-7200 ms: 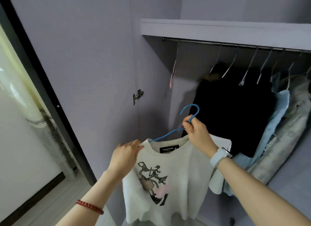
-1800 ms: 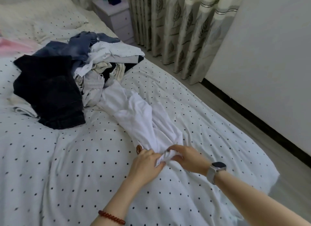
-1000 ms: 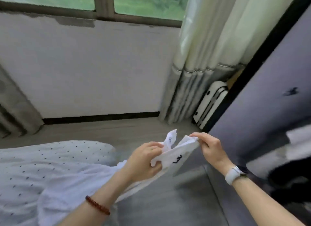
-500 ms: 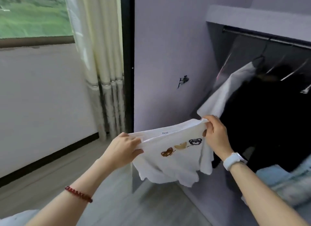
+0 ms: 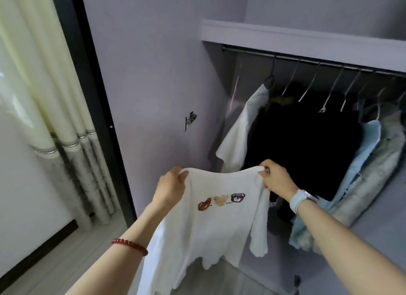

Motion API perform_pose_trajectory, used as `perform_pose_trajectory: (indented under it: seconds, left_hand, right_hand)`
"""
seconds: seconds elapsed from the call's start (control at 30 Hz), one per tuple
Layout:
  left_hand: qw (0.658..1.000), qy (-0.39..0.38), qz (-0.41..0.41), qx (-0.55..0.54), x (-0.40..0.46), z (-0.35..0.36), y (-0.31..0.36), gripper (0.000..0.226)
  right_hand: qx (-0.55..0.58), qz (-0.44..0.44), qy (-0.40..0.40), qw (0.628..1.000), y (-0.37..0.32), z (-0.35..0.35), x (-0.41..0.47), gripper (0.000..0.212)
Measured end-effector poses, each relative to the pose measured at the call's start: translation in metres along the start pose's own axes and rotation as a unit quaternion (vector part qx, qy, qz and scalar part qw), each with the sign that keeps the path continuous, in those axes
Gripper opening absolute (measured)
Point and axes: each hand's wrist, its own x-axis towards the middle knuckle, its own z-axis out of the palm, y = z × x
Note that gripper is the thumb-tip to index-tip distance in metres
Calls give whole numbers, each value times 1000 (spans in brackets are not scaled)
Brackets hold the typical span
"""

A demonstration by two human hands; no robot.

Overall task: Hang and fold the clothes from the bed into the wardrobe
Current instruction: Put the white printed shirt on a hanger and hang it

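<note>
A white T-shirt (image 5: 211, 224) with three small bear prints hangs spread out in front of me. My left hand (image 5: 170, 189) grips its left shoulder and my right hand (image 5: 275, 180) pinches its right shoulder. Behind it is the open wardrobe with a metal rail (image 5: 307, 60) under a shelf (image 5: 296, 36). On the rail hang a white T-shirt (image 5: 239, 136), dark clothes (image 5: 307, 149), a light blue garment (image 5: 364, 154) and several empty hangers (image 5: 329, 94). The bed is out of view.
The lilac wardrobe side panel (image 5: 149, 75) with a metal hinge (image 5: 189, 121) stands left of the opening. A cream curtain (image 5: 50, 92) hangs at far left over a white wall, with grey floor (image 5: 66, 250) below.
I have turned from the bed to the wardrobe with the white T-shirt. Since half a second ago the shirt has been opened out wider between my hands and hangs full length.
</note>
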Motion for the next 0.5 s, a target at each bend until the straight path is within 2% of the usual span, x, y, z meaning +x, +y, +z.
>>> perform_pose_trajectory:
  seconds: [0.17, 0.23, 0.37, 0.43, 0.5]
  left_hand:
    - [994, 77, 26, -72, 41, -9, 17, 27]
    - [990, 88, 26, -108, 52, -10, 18, 26]
    - [984, 101, 40, -140, 71, -4, 23, 19]
    - [981, 107, 61, -148, 84, 2, 25, 15]
    - [984, 102, 81, -126, 99, 11, 24, 12]
  right_hand:
    - [83, 7, 67, 994, -23, -3, 19, 4]
    - [106, 1, 43, 993, -33, -2, 29, 6]
    - [75, -13, -73, 994, -37, 6, 58, 24]
    - [102, -14, -71, 992, -37, 14, 82, 29]
    - [163, -16, -22, 986, -41, 23, 113, 31]
